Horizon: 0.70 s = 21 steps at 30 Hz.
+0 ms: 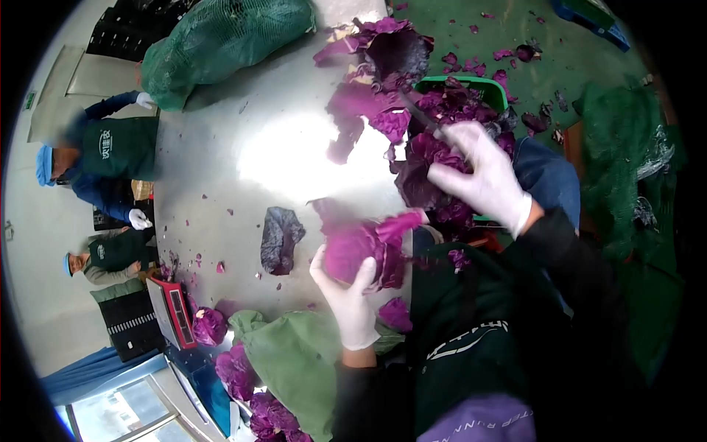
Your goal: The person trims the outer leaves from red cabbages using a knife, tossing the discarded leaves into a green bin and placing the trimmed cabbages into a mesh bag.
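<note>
My left hand [346,302], in a white glove, holds a red cabbage [353,250] above the metal table. Some of the cabbage's outer leaves stand loose, and it is blurred by motion. My right hand [482,173], also gloved, is farther up the view with a dark knife blade [420,114] sticking out past its fingers; the handle is hidden in the hand. Beneath and beside this hand lie purple cabbage leaves [423,166], heaped over a green basket [497,90]. A dark loose leaf [281,239] rests on the table.
A stuffed green mesh bag [228,44] lies on the metal table [199,158]. A red scale [177,313], a cabbage [210,326] and a green sack [291,353] are at its lower side. Two people in aprons stand across. Leaf scraps litter the green floor [442,29].
</note>
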Tool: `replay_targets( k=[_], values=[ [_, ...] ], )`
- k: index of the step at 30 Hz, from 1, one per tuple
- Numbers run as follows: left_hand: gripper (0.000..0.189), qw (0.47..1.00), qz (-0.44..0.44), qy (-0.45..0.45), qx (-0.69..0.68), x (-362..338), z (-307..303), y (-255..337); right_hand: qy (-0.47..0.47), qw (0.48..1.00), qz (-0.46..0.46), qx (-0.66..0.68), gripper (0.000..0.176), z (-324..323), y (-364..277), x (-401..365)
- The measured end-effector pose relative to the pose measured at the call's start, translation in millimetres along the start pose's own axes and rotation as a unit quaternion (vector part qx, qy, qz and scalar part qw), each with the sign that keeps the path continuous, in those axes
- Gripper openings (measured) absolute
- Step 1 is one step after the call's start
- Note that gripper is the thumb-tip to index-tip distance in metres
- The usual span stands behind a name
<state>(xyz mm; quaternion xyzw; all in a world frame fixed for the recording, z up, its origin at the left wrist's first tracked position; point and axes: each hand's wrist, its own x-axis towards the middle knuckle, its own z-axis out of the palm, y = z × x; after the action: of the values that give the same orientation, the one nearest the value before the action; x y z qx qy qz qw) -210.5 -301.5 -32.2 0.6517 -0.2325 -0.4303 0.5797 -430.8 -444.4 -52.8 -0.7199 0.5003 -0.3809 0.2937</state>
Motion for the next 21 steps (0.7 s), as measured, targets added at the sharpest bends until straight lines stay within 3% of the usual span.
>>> replay_targets(
  k=[1,5,6,7,8,9,11,12,13,14,15,17,18,21],
  values=[
    [0.063,0.997,-0.019,-0.003,-0.070,-0.2,10.6,2.7,-0.015,0.996,-0.077,0.030,0.070,-2.2,-13.9,-11.1],
    [0.042,0.955,-0.173,-0.080,-0.229,3.0,31.9,6.9,-0.117,0.984,-0.125,0.039,0.092,12.7,-59.2,-49.8],
    [0.042,0.957,-0.154,-0.102,-0.224,2.5,32.1,-0.6,-0.078,0.987,-0.137,-0.037,0.086,20.1,-62.1,-51.3],
    [0.043,0.959,-0.135,-0.125,-0.217,4.8,28.7,-13.3,-0.018,0.990,-0.138,-0.025,0.070,25.3,-67.2,-48.2],
    [0.046,0.953,-0.160,-0.080,-0.245,4.8,20.4,-25.6,-0.032,0.991,-0.133,-0.015,0.061,27.2,-63.2,-48.8],
    [0.050,0.952,-0.127,-0.089,-0.263,4.3,13.9,-35.8,-0.047,0.990,-0.129,-0.005,0.052,29.7,-55.7,-48.6],
    [0.048,0.949,-0.156,-0.083,-0.263,0.2,9.7,-23.0,-0.006,0.991,-0.122,0.057,0.028,28.6,-36.5,-39.5],
    [0.050,0.939,-0.154,-0.086,-0.296,-0.4,6.2,-23.0,0.029,0.989,-0.141,0.019,0.022,27.6,-17.8,-29.4],
    [0.052,0.928,-0.151,-0.088,-0.329,-1.3,1.1,-24.3,0.070,0.991,-0.118,0.000,0.021,23.1,4.0,-14.4],
    [0.054,0.916,-0.148,-0.092,-0.361,-1.7,-2.7,-24.2,0.079,0.996,-0.030,-0.035,0.020,17.6,32.6,-1.3],
    [0.055,0.946,-0.107,-0.079,-0.295,-2.8,-2.1,-23.5,0.042,0.993,0.066,-0.086,0.022,11.7,66.1,6.6],
    [0.057,0.985,-0.026,-0.049,-0.160,-5.6,5.6,-21.2,0.023,0.992,0.122,-0.010,0.029,-5.3,48.1,10.9],
    [0.070,0.999,0.023,-0.042,-0.019,-5.5,13.7,-17.4,-0.033,0.993,0.107,0.028,0.034,-12.3,29.2,8.8],
    [0.086,0.949,0.198,-0.055,0.238,-5.7,29.0,-13.1,-0.195,0.956,0.097,0.198,0.056,-17.4,-37.0,-9.4]
  ],
)
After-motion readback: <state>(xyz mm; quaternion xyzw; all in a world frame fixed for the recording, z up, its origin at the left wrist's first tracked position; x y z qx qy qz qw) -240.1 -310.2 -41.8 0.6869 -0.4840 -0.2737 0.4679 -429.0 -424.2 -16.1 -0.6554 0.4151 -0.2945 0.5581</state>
